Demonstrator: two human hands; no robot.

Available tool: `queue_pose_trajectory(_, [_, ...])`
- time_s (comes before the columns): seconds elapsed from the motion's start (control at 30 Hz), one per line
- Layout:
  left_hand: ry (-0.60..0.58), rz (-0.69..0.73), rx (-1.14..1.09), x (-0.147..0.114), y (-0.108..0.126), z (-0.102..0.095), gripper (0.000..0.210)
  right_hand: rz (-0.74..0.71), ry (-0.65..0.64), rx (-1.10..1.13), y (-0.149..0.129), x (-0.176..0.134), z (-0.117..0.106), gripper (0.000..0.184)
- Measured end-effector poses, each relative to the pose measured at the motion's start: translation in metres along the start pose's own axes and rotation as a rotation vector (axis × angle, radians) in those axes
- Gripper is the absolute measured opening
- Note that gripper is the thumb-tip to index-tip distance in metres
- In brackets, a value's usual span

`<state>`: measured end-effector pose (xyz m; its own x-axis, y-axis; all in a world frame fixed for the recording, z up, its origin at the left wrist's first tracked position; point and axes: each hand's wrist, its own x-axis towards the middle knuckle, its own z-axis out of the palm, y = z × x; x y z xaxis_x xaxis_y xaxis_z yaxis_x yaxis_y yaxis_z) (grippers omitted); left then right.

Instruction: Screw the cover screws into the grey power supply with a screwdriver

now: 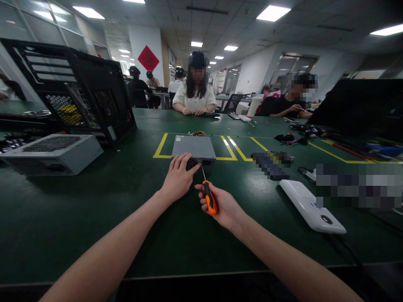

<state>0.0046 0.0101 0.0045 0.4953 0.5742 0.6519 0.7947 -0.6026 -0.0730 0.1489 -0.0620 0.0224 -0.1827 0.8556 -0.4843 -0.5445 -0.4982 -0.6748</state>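
A grey metal power supply unit [194, 146] lies on the green table in front of me, with coloured wires at its far side. My left hand [179, 178] rests against its near edge, fingers stretched out and spread, the thumb pointing to the right near the screwdriver's tip. In my right hand [225, 205] is a screwdriver [210, 199] with an orange and black handle. Its thin shaft points up and away, the tip at the near face of the power supply unit. Whether the tip sits in a screw is too small to tell.
Left stand an open black computer case [94, 92] and another grey power supply unit [63, 157]. A white power bank-like device [311, 205], cables [291, 139] and a dark monitor [362, 109] are to the right. Yellow tape [160, 147] marks the table. Across sits a person [195, 92].
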Motion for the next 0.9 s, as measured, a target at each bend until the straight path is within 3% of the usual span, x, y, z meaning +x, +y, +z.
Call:
queue_pose_trajectory(0.2, [0.004, 0.002, -0.011, -0.0003, 0.0, 0.0001, 0.04, -0.117, 0.042, 0.059, 0.0012, 0.0026, -0.0033, 0.008])
queue_pose_trajectory(0.37, [0.0, 0.001, -0.007, 0.0001, -0.0002, 0.0004, 0.04, -0.006, 0.009, 0.004, 0.0008, 0.0015, -0.0011, 0.026])
queue_pose_trajectory(0.6, [-0.001, 0.004, -0.006, 0.0001, -0.0008, 0.0005, 0.04, -0.107, 0.045, 0.044, 0.0005, 0.0021, -0.0019, 0.006])
queue_pose_trajectory(0.77, [-0.007, -0.003, -0.007, -0.0001, -0.0012, 0.0003, 0.039, 0.014, 0.008, 0.004, 0.0002, 0.0026, -0.0004, 0.025])
queue_pose_trajectory(0.9, [-0.006, 0.002, -0.012, 0.0001, -0.0005, 0.0005, 0.039, -0.037, 0.038, 0.023, 0.0009, 0.003, -0.0014, 0.013])
